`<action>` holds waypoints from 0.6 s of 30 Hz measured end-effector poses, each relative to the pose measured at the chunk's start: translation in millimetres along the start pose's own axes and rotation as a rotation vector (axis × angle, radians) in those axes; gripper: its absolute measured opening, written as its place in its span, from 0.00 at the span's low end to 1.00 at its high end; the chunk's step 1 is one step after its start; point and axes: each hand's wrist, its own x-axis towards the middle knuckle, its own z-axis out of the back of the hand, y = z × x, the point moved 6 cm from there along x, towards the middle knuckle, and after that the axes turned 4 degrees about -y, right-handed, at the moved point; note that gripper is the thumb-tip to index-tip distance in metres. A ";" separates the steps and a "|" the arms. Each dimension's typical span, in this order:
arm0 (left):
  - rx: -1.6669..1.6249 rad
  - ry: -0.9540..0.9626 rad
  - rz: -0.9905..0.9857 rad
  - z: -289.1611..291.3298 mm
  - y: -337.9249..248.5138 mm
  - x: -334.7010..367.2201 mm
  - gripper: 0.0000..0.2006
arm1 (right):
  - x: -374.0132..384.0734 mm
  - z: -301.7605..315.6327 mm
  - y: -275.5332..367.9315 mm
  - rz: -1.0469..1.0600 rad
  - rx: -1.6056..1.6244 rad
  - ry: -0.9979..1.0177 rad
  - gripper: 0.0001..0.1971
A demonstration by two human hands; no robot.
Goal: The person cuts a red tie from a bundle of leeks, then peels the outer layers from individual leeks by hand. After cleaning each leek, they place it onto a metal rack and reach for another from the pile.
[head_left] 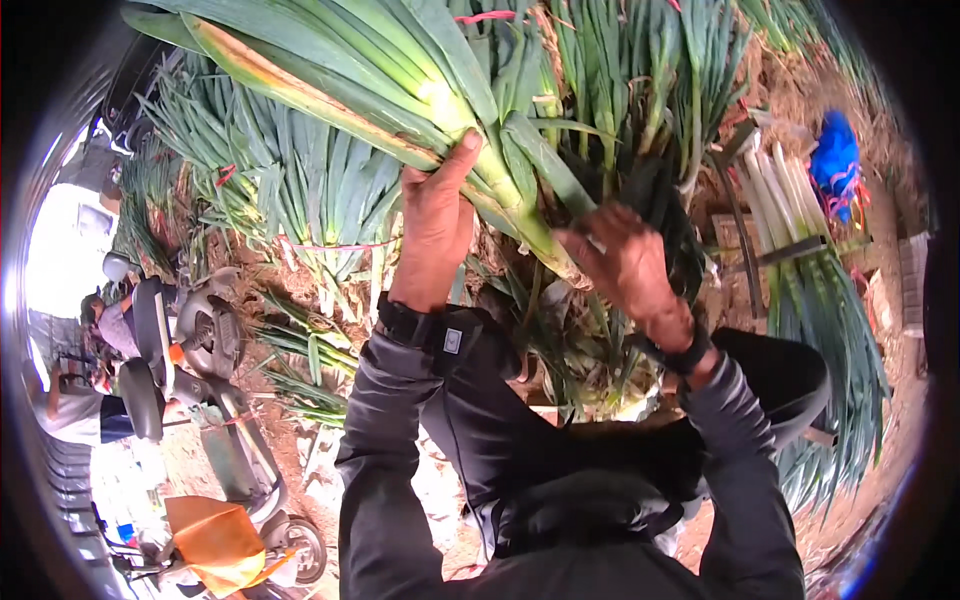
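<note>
A large leek [440, 105] with broad green leaves slants across the upper middle, its pale root end low and to the right. My left hand [438, 215] is closed around its stem, thumb on top. One outer leaf [225, 50] of it is yellowed and brown along its length. Beside the root end is my right hand [630, 262], slightly blurred, its fingers curled where a bent green leaf [548, 160] of the leek comes down to them. What lies under those fingers is partly hidden.
Bundles of leeks [320, 180] tied with pink string stand beyond my hands. Loose leaves and trimmings [310, 350] litter the ground. At right, more leeks [815, 290] rest on a metal frame [790, 250] near a blue plastic bag [836, 155]. Motorbikes [215, 330] and people are at left.
</note>
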 end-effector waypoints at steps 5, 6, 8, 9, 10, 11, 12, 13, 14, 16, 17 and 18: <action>-0.029 -0.052 0.022 16.0 4.5 16.1 0.17 | 18.4 -60.0 -21.3 -0.126 0.390 0.050 0.19; -0.024 0.009 0.083 16.5 8.8 16.0 0.19 | 20.3 -72.6 -22.6 -0.173 0.585 0.066 0.18; -0.036 0.076 0.113 14.7 12.4 23.5 0.20 | 37.1 -84.7 -17.0 -0.345 1.077 0.143 0.15; -0.028 0.059 0.089 25.1 5.3 34.8 0.20 | 48.0 -90.0 -4.7 -0.363 1.201 0.136 0.16; -0.032 0.044 0.083 27.0 3.4 41.2 0.20 | 53.6 -89.5 -0.1 -0.400 1.309 0.125 0.17; -0.047 0.073 0.074 27.4 0.8 40.8 0.21 | 58.4 -91.1 -2.5 -0.397 1.222 0.162 0.18; -0.039 0.062 0.072 31.4 1.7 41.6 0.21 | 62.7 -88.0 0.5 -0.419 1.248 0.192 0.17; -0.066 0.059 0.108 34.1 4.0 43.0 0.22 | 65.7 -86.1 1.9 -0.413 1.232 0.211 0.16; -0.092 0.056 0.144 36.5 5.2 44.6 0.22 | 67.8 -85.6 1.8 -0.407 1.217 0.230 0.15; -0.095 0.065 0.182 42.3 9.6 46.7 0.24 | 73.0 -83.1 -0.1 -0.319 1.241 0.234 0.12; -0.085 0.068 0.172 42.3 12.8 48.2 0.25 | 75.3 -80.7 -4.0 -0.306 1.182 0.265 0.11; -0.074 0.072 0.163 40.3 15.0 48.5 0.25 | 79.5 -78.0 -4.6 -0.243 1.152 0.253 0.10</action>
